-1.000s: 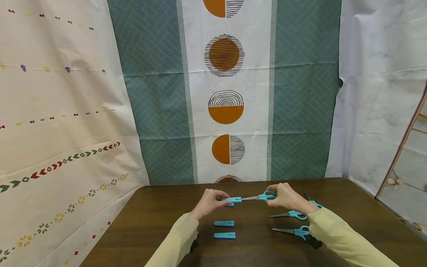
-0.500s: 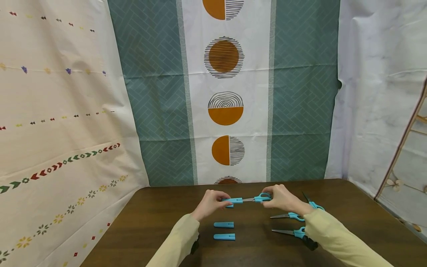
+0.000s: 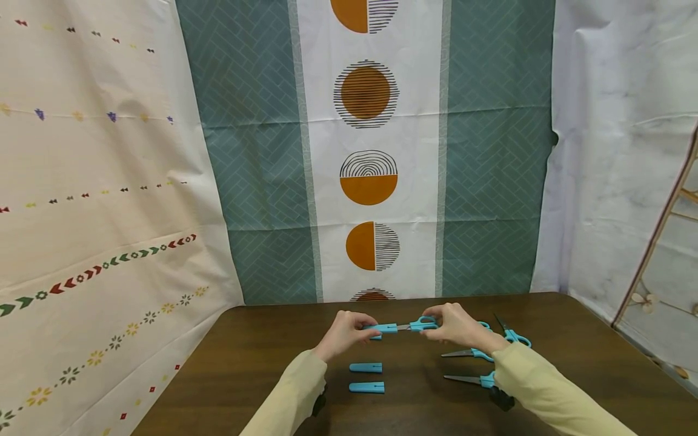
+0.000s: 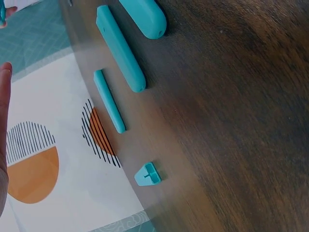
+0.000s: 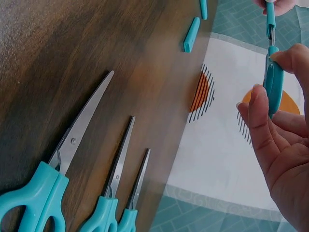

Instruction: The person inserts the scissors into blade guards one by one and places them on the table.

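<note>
My left hand (image 3: 345, 330) pinches a turquoise scissors sheath (image 3: 388, 328) over the far middle of the table. In my right hand (image 3: 457, 326) are scissors with turquoise handles (image 3: 422, 324), gripped by the handles, thumb on one side and fingers on the other. Their blades (image 3: 403, 327) point left into the sheath's mouth, and only a short length of metal shows. The right wrist view has the held scissors (image 5: 274, 82) lined up with the sheath (image 5: 271, 19). In the left wrist view the left hand (image 4: 4, 135) appears only at the edge.
Two sheaths (image 3: 366, 367) (image 3: 366, 387) lie in front of the hands; another (image 3: 376, 337) is mostly hidden by the left hand. Several bare-bladed scissors lie at right, including one pair (image 3: 463, 353), a nearer pair (image 3: 466, 379) and a far pair (image 3: 512, 334). Curtains hang behind the table (image 3: 262, 363).
My right hand has moved left with the scissors, and more of the blades has gone into the sheath. The left hand has stayed nearly still.
</note>
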Demonstrator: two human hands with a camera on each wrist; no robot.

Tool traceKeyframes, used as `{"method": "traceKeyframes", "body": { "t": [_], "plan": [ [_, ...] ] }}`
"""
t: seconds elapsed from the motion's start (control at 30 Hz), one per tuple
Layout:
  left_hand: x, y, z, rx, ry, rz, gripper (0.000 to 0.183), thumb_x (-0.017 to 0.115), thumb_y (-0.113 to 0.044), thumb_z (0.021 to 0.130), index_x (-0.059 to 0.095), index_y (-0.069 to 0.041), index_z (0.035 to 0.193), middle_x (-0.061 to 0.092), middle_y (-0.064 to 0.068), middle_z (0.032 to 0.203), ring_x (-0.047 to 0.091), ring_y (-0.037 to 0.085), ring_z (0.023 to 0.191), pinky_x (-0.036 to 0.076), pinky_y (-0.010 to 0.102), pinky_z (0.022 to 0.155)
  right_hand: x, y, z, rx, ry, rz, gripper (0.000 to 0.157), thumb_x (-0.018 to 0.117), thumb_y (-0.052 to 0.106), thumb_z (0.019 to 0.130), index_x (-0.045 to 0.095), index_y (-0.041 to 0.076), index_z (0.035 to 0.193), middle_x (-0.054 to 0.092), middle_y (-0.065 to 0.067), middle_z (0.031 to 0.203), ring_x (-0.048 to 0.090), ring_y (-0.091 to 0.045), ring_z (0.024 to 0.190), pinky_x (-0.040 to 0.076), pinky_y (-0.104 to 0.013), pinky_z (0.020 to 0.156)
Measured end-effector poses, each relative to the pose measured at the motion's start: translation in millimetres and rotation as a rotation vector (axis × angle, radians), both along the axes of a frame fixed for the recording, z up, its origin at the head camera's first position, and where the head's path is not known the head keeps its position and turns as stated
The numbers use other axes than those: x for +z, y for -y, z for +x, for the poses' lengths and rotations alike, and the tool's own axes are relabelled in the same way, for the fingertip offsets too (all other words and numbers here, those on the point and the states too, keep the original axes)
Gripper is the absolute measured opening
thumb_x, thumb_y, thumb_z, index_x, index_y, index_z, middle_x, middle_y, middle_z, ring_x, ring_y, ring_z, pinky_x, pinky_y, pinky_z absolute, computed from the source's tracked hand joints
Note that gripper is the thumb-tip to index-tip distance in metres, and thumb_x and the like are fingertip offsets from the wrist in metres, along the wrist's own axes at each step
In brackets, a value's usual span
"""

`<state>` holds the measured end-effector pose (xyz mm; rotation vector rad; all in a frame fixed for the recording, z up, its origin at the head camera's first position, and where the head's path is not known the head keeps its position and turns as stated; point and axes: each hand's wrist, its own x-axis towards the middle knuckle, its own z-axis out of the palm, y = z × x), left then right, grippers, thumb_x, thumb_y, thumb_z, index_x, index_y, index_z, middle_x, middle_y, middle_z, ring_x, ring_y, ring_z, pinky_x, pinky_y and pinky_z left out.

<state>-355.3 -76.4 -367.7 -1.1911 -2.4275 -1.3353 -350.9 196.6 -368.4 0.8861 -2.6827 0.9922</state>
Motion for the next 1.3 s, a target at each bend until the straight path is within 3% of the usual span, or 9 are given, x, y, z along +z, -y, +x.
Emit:
{"method": "traceKeyframes", "body": {
  "t": [0.13,0.43,0.6,0.8,0.93,1.07,1.17,1.3],
  "plan": [
    [4.4,-0.4,4.4,-0.005,-0.010,-0.001,0.009,0.065,-0.001,0.081,0.067,0.005,0.088,0.064,0.010,0.073,0.059,0.011,0.055,0.051,0.039,0.058,-0.5,2.1,-0.4,0.009,0.007,-0.004,0.045,0.070,0.020,0.080,0.056,-0.010,0.111,0.056,0.007,0.055,0.053,-0.011,0.042,0.041,-0.026,0.041],
    [-21.7,1.2,-23.0,-0.007,-0.011,-0.010,0.012,0.066,-0.012,0.082,0.069,-0.003,0.089,0.066,0.008,0.076,0.059,0.006,0.056,0.051,0.028,0.056,-1.0,2.6,0.4,0.034,0.045,-0.014,0.050,0.070,0.025,0.081,0.055,-0.009,0.114,0.057,0.005,0.054,0.054,-0.014,0.043,0.044,-0.027,0.045],
    [-21.2,3.0,-23.0,-0.011,-0.012,0.003,0.011,0.066,-0.008,0.081,0.068,-0.001,0.089,0.066,0.009,0.077,0.059,0.007,0.055,0.052,0.034,0.056,0.0,-2.3,1.1,0.099,0.114,-0.028,0.063,0.073,0.028,0.077,0.049,-0.010,0.121,0.056,-0.002,0.055,0.057,-0.024,0.048,0.045,-0.028,0.060],
    [-21.6,4.9,-23.5,-0.011,-0.001,-0.004,0.011,0.066,-0.007,0.081,0.068,0.000,0.090,0.065,0.005,0.076,0.060,0.007,0.056,0.052,0.036,0.057,-2.7,-6.6,-1.4,0.149,0.161,-0.069,0.065,0.073,0.022,0.077,0.045,-0.011,0.125,0.058,-0.011,0.062,0.057,-0.023,0.053,0.048,-0.034,0.057],
    [-9.7,5.2,-10.1,-0.030,-0.010,-0.009,0.011,0.066,-0.006,0.081,0.068,0.001,0.090,0.065,0.008,0.076,0.060,0.007,0.055,0.051,0.030,0.056,-6.0,-8.9,-3.8,0.163,0.165,-0.092,0.062,0.073,0.024,0.077,0.048,-0.007,0.125,0.060,-0.007,0.065,0.054,-0.019,0.056,0.046,-0.029,0.053],
    [5.4,3.4,6.5,-0.054,0.016,-0.001,0.011,0.064,0.002,0.081,0.066,0.007,0.091,0.064,0.018,0.077,0.061,0.013,0.056,0.052,0.035,0.058,-7.8,-12.0,-5.6,0.184,0.158,-0.109,0.054,0.072,0.022,0.079,0.052,-0.005,0.121,0.063,-0.008,0.071,0.049,-0.011,0.057,0.040,-0.025,0.051],
    [6.5,2.7,7.0,-0.068,0.032,0.011,0.012,0.064,0.001,0.081,0.066,0.008,0.091,0.064,0.019,0.077,0.061,0.015,0.056,0.051,0.042,0.059,-8.4,-13.4,-6.0,0.188,0.165,-0.123,0.052,0.071,0.020,0.079,0.053,-0.006,0.120,0.065,-0.007,0.076,0.052,-0.010,0.060,0.040,-0.025,0.053],
    [8.8,2.8,7.9,-0.065,0.029,0.008,0.012,0.064,0.002,0.081,0.066,0.008,0.091,0.064,0.020,0.077,0.061,0.016,0.056,0.051,0.039,0.059,-8.2,-13.6,-5.7,0.188,0.171,-0.137,0.054,0.071,0.020,0.079,0.052,-0.008,0.121,0.066,-0.002,0.080,0.059,-0.016,0.069,0.044,-0.026,0.057]
  ]
}}
